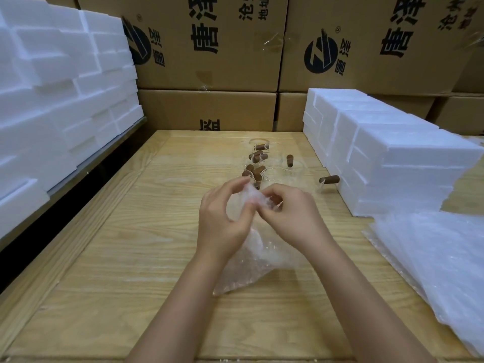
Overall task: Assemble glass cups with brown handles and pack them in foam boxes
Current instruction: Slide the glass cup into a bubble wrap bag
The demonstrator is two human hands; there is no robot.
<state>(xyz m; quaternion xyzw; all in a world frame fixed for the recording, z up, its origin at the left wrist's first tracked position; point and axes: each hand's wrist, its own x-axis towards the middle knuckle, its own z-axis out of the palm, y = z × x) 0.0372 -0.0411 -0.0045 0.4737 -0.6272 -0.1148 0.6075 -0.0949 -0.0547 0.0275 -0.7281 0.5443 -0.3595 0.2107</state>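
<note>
Over the middle of the wooden table (110,284), my left hand (222,218) and my right hand (290,216) both pinch the top of a clear bubble-wrap bag (251,263). The bag hangs down to the tabletop between my wrists. What is inside it I cannot tell. Just beyond my fingers stand several clear glass cups with brown handles (258,163). One more brown-handled cup (329,179) sits apart, next to the right foam stack. White foam boxes (387,155) are stacked at the right.
A tall stack of white foam boxes (52,95) fills the left side on a shelf. A pile of bubble-wrap bags (434,252) lies at the right front. Printed cardboard cartons (209,61) wall off the back of the table.
</note>
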